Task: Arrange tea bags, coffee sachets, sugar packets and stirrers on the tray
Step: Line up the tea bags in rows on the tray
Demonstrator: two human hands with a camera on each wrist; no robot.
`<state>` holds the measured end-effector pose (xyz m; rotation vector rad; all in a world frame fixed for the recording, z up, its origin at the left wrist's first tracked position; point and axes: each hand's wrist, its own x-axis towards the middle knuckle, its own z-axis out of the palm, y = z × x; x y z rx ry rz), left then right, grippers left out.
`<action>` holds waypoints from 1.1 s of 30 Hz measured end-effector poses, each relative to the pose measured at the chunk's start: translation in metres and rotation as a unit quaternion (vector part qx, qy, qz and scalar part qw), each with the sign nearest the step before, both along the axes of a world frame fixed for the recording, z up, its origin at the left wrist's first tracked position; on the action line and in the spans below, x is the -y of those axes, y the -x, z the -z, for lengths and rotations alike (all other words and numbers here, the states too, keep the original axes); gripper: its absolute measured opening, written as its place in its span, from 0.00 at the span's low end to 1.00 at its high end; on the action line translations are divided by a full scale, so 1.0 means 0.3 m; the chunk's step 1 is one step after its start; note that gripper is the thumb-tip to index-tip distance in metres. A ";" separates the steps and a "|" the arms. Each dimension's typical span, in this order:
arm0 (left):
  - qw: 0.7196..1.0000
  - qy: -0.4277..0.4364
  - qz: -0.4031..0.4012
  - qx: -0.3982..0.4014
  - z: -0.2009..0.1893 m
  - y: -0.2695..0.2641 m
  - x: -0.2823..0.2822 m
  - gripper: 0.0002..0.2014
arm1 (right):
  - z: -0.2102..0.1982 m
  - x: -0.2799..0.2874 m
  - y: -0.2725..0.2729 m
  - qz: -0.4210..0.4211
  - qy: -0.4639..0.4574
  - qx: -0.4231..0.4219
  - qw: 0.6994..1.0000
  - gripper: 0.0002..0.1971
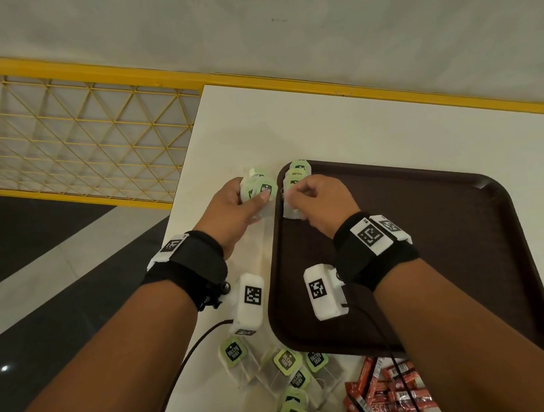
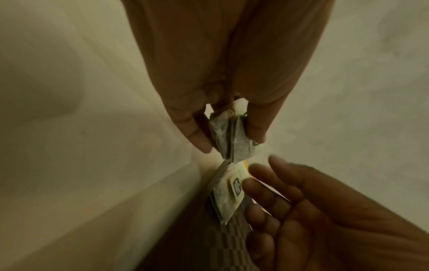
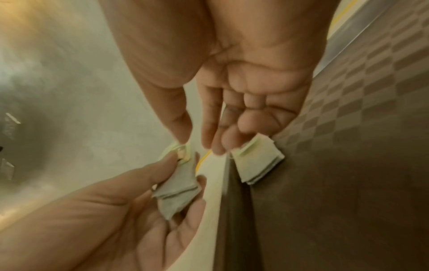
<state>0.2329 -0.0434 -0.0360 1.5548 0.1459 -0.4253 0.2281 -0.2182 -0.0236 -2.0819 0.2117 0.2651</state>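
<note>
The step in hand looks to be feeding tea bags from a held bundle onto the row starting at the tray's far left corner; done well, each bag should come off singly, be laid flat against the last with its green tag facing up, and its string kept from snagging the others. The left hand (image 1: 235, 206) hovers over the table (image 1: 339, 121) just outside the tray's rim, its grip clamped on a small bundle of tea bags (image 1: 258, 187), thumb on one face and fingers on the other; the right hand (image 1: 322, 200) is over the brown tray (image 1: 453, 254), its fingers bent down onto the stack of tea bags on the tray (image 1: 296, 176), and whether it pinches one or only presses them I cannot tell; the wrist view suggests fingertips resting on the stack's edge. The two clusters lie close, apart only by the rim. More loose tea bags (image 1: 281, 372) lie on the table near the tray's near edge, with red coffee sachets (image 1: 381, 392) beside them; sugar packets and stirrers are not seen.
</note>
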 end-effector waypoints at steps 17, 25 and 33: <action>0.989 0.098 -0.058 -0.093 0.012 0.012 -0.017 0.14 | 0.060 0.031 0.040 0.046 -0.023 -0.072 0.996 0.03; 0.985 0.117 -0.030 -0.125 0.004 0.009 -0.028 0.17 | 0.073 0.020 0.019 0.039 0.080 -0.093 0.992 0.04; 0.996 0.055 -0.002 -0.072 0.006 0.032 -0.026 0.16 | 0.041 0.035 0.036 0.059 0.095 -0.046 0.993 0.07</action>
